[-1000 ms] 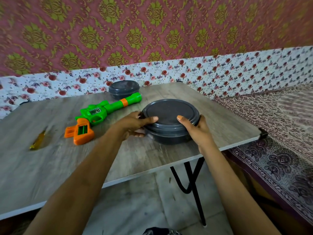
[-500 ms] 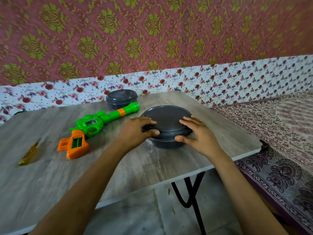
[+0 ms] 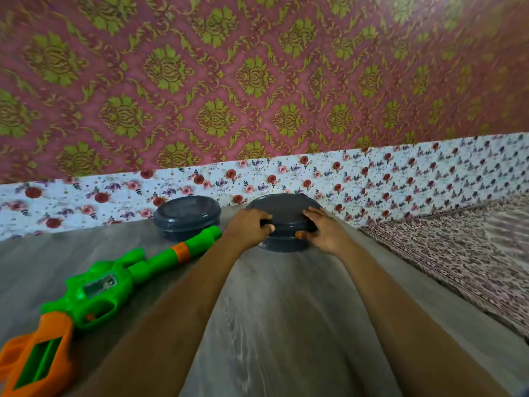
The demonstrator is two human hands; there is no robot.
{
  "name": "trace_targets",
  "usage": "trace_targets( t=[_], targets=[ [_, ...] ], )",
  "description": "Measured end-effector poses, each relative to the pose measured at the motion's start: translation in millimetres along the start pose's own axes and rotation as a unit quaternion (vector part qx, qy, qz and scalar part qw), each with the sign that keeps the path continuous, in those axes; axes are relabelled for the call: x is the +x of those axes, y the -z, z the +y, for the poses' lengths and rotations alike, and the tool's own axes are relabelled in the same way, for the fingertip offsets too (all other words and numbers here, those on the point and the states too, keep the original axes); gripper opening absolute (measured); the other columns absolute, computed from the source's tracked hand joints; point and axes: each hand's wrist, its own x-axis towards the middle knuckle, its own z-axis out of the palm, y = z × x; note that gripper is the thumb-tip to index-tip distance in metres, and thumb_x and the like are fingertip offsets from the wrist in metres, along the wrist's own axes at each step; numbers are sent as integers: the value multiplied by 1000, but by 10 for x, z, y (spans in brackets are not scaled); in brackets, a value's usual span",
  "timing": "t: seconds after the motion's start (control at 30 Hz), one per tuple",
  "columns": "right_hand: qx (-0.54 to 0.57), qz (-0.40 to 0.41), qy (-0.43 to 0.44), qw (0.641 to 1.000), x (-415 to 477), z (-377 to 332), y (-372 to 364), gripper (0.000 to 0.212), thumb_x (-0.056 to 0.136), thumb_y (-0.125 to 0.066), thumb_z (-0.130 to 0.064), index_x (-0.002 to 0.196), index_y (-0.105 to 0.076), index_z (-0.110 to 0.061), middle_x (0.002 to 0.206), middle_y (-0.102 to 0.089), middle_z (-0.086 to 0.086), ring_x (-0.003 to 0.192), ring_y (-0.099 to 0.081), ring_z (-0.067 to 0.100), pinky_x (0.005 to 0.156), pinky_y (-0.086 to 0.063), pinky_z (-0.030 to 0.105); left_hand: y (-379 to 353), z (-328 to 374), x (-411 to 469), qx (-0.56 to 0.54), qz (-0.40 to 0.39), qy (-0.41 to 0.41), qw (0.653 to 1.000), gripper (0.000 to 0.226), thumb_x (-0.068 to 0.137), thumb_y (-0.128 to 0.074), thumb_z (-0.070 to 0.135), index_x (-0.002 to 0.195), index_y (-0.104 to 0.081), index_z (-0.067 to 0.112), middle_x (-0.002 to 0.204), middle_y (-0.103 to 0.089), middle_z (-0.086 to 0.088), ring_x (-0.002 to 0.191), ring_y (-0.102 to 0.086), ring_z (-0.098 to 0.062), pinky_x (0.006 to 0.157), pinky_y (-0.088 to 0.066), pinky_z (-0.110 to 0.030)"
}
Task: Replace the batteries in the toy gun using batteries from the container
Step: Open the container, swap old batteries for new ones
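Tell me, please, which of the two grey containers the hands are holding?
The right container, gripped at its rim by the left hand and right hand; the left container stands unheld behind the gun.

A grey wooden table [image 3: 272,325] meets a patterned wall [image 3: 257,81], a printed bedspread [image 3: 458,253] beside.

Grey wood-grain table [image 3: 286,325]: green-orange toy gun [image 3: 106,287] lying left, lidded container [image 3: 283,213] far centre, second container [image 3: 186,217] just beside it.
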Motion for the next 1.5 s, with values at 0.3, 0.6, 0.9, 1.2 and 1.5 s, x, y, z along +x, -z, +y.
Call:
trace_targets(
  t=[0.3,0.6,0.9,1.2,1.5],
  targets=[
    [-32,-6,-9,999,894,180,-144,67,93,-48,-35,148,-16,-11,158,-4,9,146,-6,23,117,-11,32,-131,-264,871,-3,4,-1,1000,37,95,-51,24,130,-55,16,126,-60,-11,107,-58,-25,87,-44,-29],
    [-50,1,-49,998,1049,39,-185,66,94,-47,-30,147,-13,-9,157,-4,11,145,-6,28,118,-15,38,-134,-312,952,-3,-17,-8,1000,37,94,-51,22,129,-50,13,131,-54,-13,113,-52,-29,88,-41,-33],
    [131,96,74,984,639,-855,-468,31,89,-54,-17,117,-61,-7,116,-66,13,107,-61,25,92,-45,28,581,-1282,219,51,135,175,974,34,88,-57,32,114,-62,11,120,-62,-14,109,-57,-32,89,-48,-38],
    [330,-25,-110,937,1092,-1650,-1114,54,90,-50,-44,127,-53,-6,132,-54,14,120,-51,30,98,-41,32,705,-1825,-94,-297,61,359,883,41,92,-59,32,112,-50,-3,118,-52,-20,98,-56,-32,86,-51,-39],
    [401,4,-122,908,1151,-1712,-673,65,77,-61,-50,118,-53,0,115,-58,13,104,-58,28,76,-43,33,1119,-1558,-163,-422,130,286,851,40,87,-65,12,119,-47,-3,111,-52,-18,94,-56,-26,71,-55,-35]
  ],
)
